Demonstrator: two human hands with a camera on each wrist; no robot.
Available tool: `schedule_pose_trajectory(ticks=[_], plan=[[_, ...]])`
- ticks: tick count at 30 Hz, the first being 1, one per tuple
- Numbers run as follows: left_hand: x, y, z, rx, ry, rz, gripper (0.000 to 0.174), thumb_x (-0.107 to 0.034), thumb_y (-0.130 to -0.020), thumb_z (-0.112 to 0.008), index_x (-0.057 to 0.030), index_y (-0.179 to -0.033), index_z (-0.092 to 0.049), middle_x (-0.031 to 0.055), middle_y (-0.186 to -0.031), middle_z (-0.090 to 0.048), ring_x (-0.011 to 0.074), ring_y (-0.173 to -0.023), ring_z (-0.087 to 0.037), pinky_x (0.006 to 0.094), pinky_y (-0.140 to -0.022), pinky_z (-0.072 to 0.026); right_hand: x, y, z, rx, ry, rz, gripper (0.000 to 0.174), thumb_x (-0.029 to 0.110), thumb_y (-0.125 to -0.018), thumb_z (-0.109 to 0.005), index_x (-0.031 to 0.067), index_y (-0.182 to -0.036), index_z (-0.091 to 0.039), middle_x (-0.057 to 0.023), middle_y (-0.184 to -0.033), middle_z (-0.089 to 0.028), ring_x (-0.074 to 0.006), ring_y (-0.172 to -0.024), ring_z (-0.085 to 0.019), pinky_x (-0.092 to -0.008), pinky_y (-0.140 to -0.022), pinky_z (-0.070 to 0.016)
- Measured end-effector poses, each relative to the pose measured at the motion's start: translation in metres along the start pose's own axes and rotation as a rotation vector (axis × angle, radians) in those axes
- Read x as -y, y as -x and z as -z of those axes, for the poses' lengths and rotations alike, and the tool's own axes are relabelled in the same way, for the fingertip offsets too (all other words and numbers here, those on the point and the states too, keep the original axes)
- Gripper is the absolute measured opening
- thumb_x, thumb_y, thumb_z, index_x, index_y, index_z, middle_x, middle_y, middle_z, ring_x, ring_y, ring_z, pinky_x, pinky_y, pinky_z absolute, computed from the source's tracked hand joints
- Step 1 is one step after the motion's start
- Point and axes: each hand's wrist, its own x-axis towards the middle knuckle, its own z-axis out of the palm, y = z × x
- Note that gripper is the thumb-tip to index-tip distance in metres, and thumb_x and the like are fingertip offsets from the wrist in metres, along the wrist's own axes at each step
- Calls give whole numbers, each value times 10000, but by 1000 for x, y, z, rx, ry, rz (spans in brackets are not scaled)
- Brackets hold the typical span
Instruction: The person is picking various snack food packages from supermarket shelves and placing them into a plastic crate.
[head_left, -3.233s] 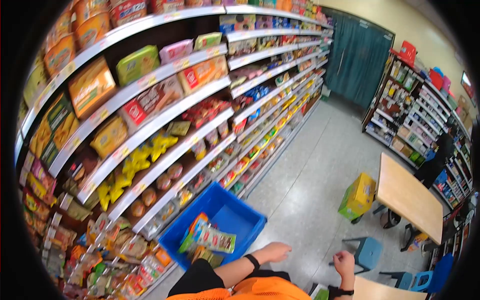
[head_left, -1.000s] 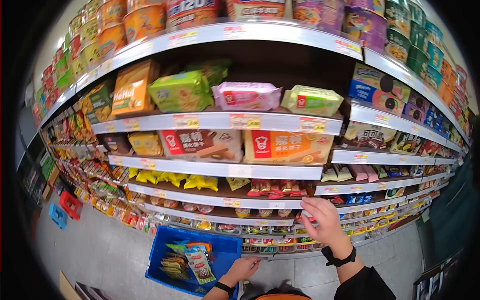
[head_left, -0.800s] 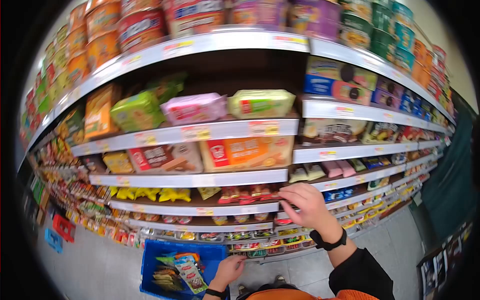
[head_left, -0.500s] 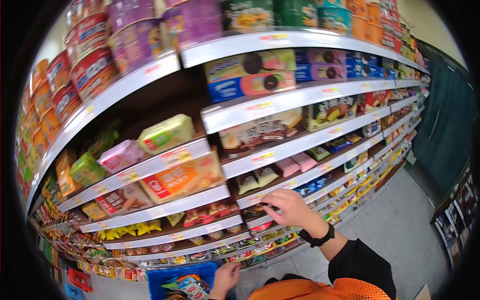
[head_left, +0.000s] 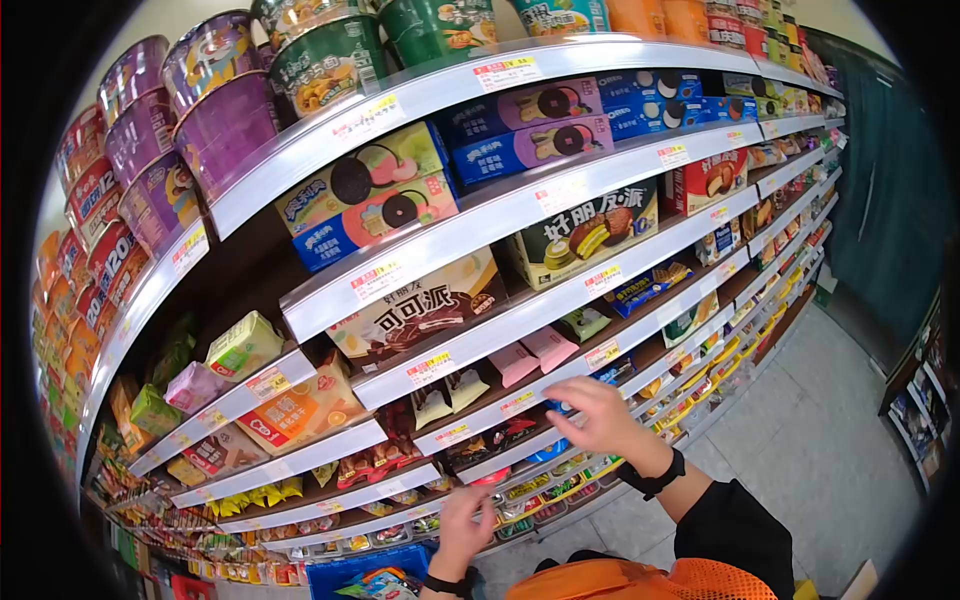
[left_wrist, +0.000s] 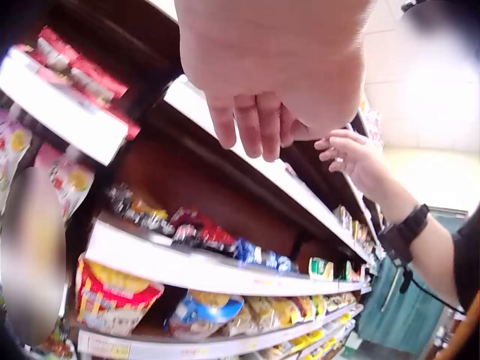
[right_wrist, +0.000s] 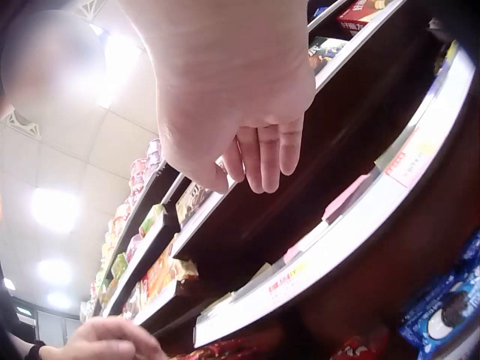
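Observation:
My right hand [head_left: 597,418] is raised in front of the shelves, fingers loosely bent and nothing in them. In the head view it overlaps the shelf edge below two pink packets [head_left: 513,363]. The right wrist view shows its fingers [right_wrist: 268,161] hanging relaxed before a dark shelf gap. Lower and to the left, my left hand [head_left: 465,525] is held near the lower shelves, its fingers also relaxed and holding nothing. Pale green packets [head_left: 467,390] lie left of the pink ones. A brown pie box [head_left: 420,310] and a green-black pie box [head_left: 590,235] stand one shelf higher.
A blue bin [head_left: 325,577] with snack bags [head_left: 383,583] inside is on the floor at the bottom left. Cookie boxes [head_left: 370,195] and tubs of instant noodles [head_left: 330,70] fill the upper shelves. A dark green curtain [head_left: 880,180] hangs at the right; grey floor [head_left: 770,430] runs beside the shelves.
The view has turned from the aisle to the shelves, then rightward along them. My right hand has risen from low down to the shelf front. The bin has shifted toward the bottom edge.

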Motion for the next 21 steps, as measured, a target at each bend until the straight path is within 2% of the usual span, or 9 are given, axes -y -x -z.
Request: schedule_pose_trajectory(ticks=[2,4,7,10,13,14,15,18,21], plan=[[-9,-33,24,-254,-29,-67,258,18,-804,-649,-18,-1056,-694,145,-963,-703,282,-793,-666,360,-724,-542,-1,-15,13,-97,9,18,258,112,-820,-736,34,-1063,-693,-140,-1035,-707,-301,-909,-690,-368,-771,-561],[-16,-67,58,-407,-24,-77,379,52,-794,-635,13,-1171,-638,166,-1055,-672,234,-775,-634,326,-721,-523,-4,-39,22,-205,-100,-16,310,79,-800,-752,30,-1099,-690,-121,-1065,-713,-222,-858,-690,-285,-619,-532],[-34,-113,97,-567,-61,-104,543,56,-846,-588,23,-1378,-484,85,-972,-574,126,-729,-538,255,-692,-456,0,-79,33,-254,-121,-128,400,101,-797,-776,1,-1168,-667,-123,-1069,-713,-106,-583,-596,-238,-519,-451],[-37,-146,108,-659,56,22,687,32,-881,-602,4,-1504,-313,72,-1012,-543,99,-731,-523,236,-702,-445,-1,-111,32,-259,-157,-96,501,155,-801,-798,-25,-1240,-636,-159,-1127,-716,-82,-473,-540,-236,-486,-443],[-59,-165,115,-664,95,181,710,-6,-892,-635,14,-1510,-285,203,-1362,-529,105,-734,-568,235,-692,-480,0,-127,21,-269,-167,-104,521,178,-811,-794,-27,-1260,-628,-190,-1150,-715,-82,-486,-574,-235,-487,-457],[-58,-168,116,-669,96,176,710,-6,-892,-635,14,-1510,-285,203,-1362,-529,105,-734,-568,235,-692,-480,3,-130,21,-223,-141,-165,541,208,-813,-797,-48,-1259,-624,-217,-1135,-712,-179,-629,-696,-287,-587,-533],[-54,-171,115,-681,94,185,711,-28,-898,-648,22,-1506,-283,224,-1426,-483,106,-722,-584,233,-659,-489,2,-133,16,-224,-138,-158,541,208,-813,-797,-48,-1259,-624,-217,-1135,-712,-179,-629,-696,-287,-587,-533],[-38,-183,117,-676,129,236,724,-77,-901,-682,41,-1499,-293,248,-1428,-483,109,-702,-601,231,-631,-498,-3,-142,2,-301,-121,-140,558,248,-809,-807,-83,-1222,-629,-256,-1095,-704,-375,-1010,-700,-396,-855,-549],[-10,-191,121,-711,64,162,670,-136,-903,-720,74,-1444,-385,246,-1361,-547,119,-667,-627,237,-581,-502,-12,-148,-10,-339,-113,-80,559,261,-809,-808,-81,-1215,-633,-261,-1070,-705,-374,-979,-706,-384,-833,-555]])
